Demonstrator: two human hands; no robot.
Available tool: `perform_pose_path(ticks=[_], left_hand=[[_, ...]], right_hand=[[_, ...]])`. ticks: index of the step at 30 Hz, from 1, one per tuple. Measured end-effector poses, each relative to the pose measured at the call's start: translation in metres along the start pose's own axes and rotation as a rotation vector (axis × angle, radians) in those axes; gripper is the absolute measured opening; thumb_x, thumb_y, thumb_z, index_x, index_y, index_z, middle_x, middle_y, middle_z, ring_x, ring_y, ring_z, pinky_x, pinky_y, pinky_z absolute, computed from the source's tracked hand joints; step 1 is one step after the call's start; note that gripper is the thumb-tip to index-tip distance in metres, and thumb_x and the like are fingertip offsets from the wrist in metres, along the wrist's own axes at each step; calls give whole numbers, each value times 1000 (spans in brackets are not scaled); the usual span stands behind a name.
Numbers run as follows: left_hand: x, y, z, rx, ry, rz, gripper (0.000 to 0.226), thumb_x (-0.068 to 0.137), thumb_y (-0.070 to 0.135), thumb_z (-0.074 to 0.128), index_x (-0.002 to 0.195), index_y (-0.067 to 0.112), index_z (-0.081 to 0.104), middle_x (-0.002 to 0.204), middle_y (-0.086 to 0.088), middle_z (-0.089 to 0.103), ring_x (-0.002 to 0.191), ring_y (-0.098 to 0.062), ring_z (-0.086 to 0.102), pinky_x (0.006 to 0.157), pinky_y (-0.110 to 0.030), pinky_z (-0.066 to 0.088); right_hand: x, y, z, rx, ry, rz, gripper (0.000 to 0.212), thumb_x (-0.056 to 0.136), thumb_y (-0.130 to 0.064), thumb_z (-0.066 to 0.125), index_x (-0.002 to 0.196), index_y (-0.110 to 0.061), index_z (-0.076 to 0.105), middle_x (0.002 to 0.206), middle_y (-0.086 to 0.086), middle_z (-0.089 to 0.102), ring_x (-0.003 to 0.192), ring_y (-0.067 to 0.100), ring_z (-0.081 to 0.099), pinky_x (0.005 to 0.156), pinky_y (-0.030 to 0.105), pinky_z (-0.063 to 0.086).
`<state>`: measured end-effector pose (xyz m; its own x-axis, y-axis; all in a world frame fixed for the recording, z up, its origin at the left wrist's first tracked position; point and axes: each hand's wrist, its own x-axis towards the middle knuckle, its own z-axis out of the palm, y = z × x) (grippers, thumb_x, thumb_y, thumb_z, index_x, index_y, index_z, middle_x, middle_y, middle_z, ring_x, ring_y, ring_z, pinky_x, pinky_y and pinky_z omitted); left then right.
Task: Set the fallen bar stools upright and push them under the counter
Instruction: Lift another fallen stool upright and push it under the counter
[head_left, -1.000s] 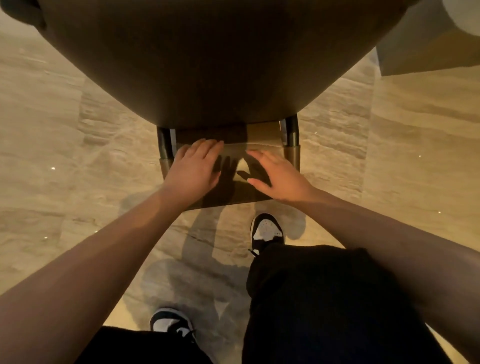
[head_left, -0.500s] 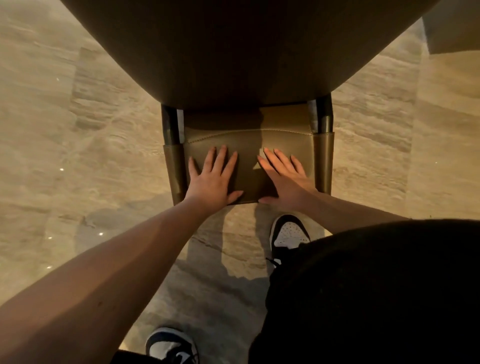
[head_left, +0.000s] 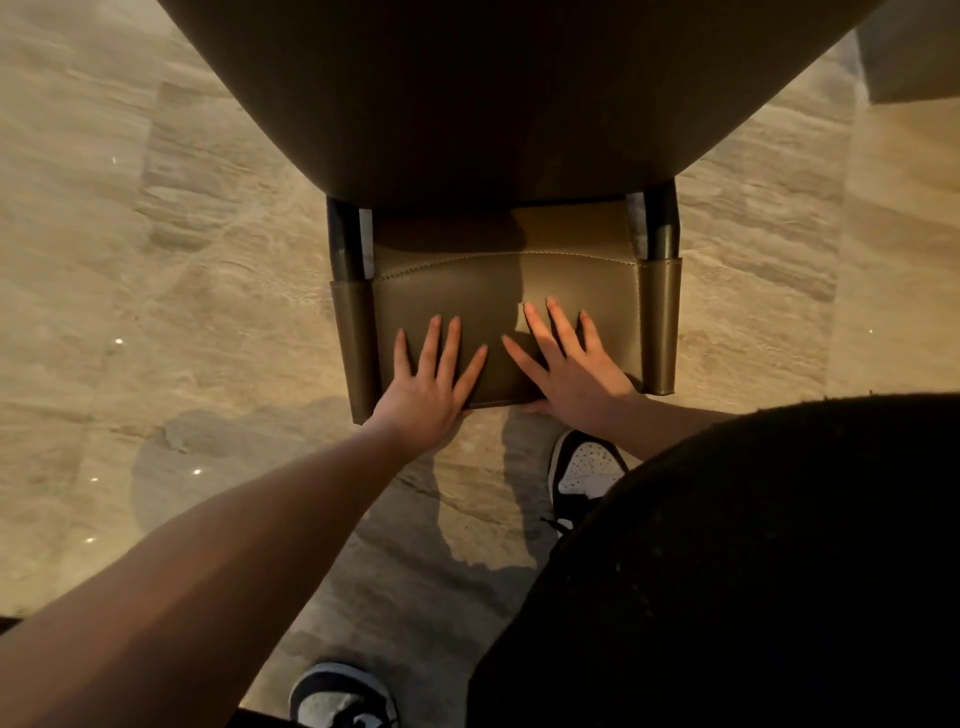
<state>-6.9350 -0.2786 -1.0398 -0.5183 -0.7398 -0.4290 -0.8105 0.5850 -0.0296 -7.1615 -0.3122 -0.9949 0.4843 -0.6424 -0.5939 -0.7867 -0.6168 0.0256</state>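
1. Pressing flat against the backrest (head_left: 571, 280) of the upright bar stool (head_left: 506, 322), the left hand (head_left: 431, 387) lay with its fingers (head_left: 428, 340) straight and spread, grasping nothing; its forearm ran in from the lower left corner.
2. On the left side of the olive leather panel, a dark metal post (head_left: 344, 241) rose out of a stitched sleeve, and a line of stitching curved across the panel's upper part. No brand, label or writing could be read on the stool.
3. Just right of the left hand, apart from it, the right hand (head_left: 576, 371) also lay flat on the backrest, fingers straight and splayed, thumb tucked under the panel's lower edge.
4. Above both hands, the counter (head_left: 493, 93) filled the top as a dark rounded overhang, and the stool's seat sat hidden beneath it.
5. A black-and-white sneaker (head_left: 584, 470) stood on the beige stone floor (head_left: 156, 260) below the right hand; a second sneaker (head_left: 343, 699) showed at the bottom edge. Black trousers (head_left: 753, 571) filled the lower right.
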Motion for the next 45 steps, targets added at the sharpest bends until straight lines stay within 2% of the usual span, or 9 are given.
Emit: perform_pose_path(ticks=[5, 8, 10, 13, 18, 23, 30, 40, 45], left_hand=[[7, 32, -14, -28, -87, -132, 84, 104, 43, 31, 151, 6, -27, 159, -35, -18, 148, -51, -13, 113, -74, 10], [8, 40, -19, -71, -63, -222, 88, 104, 49, 34, 153, 4, -23, 161, -28, -22, 150, -43, -18, 111, -76, 2], [5, 38, -17, -81, -18, -213, 88, 103, 58, 27, 153, 5, -22, 162, -24, -22, 151, -37, -19, 110, -77, -2], [2, 34, -11, -59, 13, -177, 90, 102, 61, 29, 151, 8, -26, 164, -18, -21, 152, -33, -16, 109, -77, -1], [1, 24, -15, -110, -18, -258, 84, 89, 34, 25, 155, 7, -21, 163, -23, -21, 151, -40, -15, 114, -73, 8], [-3, 17, -35, -158, -69, -220, 85, 95, 23, 38, 153, 7, -23, 162, -23, -23, 150, -42, -18, 115, -72, 10], [-33, 0, -112, -249, -142, -242, 92, 96, 17, 52, 156, 14, -17, 164, -15, -22, 152, -35, -18, 117, -68, 5], [-81, -40, -266, -339, -195, -256, 84, 99, 7, 47, 159, 23, -8, 168, -6, -14, 154, -25, -11, 119, -60, 5], [-93, -73, -353, -359, -249, -243, 89, 97, 5, 51, 159, 27, -8, 168, -4, -13, 154, -26, -11, 119, -60, 6]], right_hand=[[-3, -20, 10, -28, 5, -9, 85, 98, -52, 33, 155, -13, -17, 161, 28, -18, 148, 48, -13, 116, 67, 6], [-2, -21, 7, 173, -50, 268, 101, 85, -57, 48, 154, -29, -20, 161, 21, -24, 148, 45, -20, 114, 70, -5], [-5, -20, 6, 305, -40, 395, 100, 76, -58, 40, 153, -34, -19, 161, 20, -25, 146, 45, -22, 115, 70, -1], [-7, -20, 6, 350, -31, 383, 97, 73, -57, 33, 154, -33, -16, 161, 21, -24, 146, 46, -21, 116, 68, 4], [-9, -14, -4, 308, -104, 338, 111, 85, -35, 71, 155, -31, -17, 161, 22, -24, 147, 46, -20, 118, 65, 7], [-18, -14, -33, 283, -143, 324, 108, 89, -31, 70, 155, -31, -15, 162, 21, -21, 148, 45, -16, 119, 62, 10], [-42, -8, -83, 323, -164, 335, 116, 78, -56, 72, 152, -39, -16, 163, 15, -20, 149, 43, -16, 119, 62, 3], [-111, 19, -210, 172, -97, 231, 100, 98, -18, 59, 150, -35, -24, 163, 20, -18, 149, 46, -12, 117, 61, 11], [-137, 40, -292, 152, -82, 235, 93, 101, -19, 53, 150, -41, -22, 165, 15, -12, 151, 42, -5, 117, 59, 15]])
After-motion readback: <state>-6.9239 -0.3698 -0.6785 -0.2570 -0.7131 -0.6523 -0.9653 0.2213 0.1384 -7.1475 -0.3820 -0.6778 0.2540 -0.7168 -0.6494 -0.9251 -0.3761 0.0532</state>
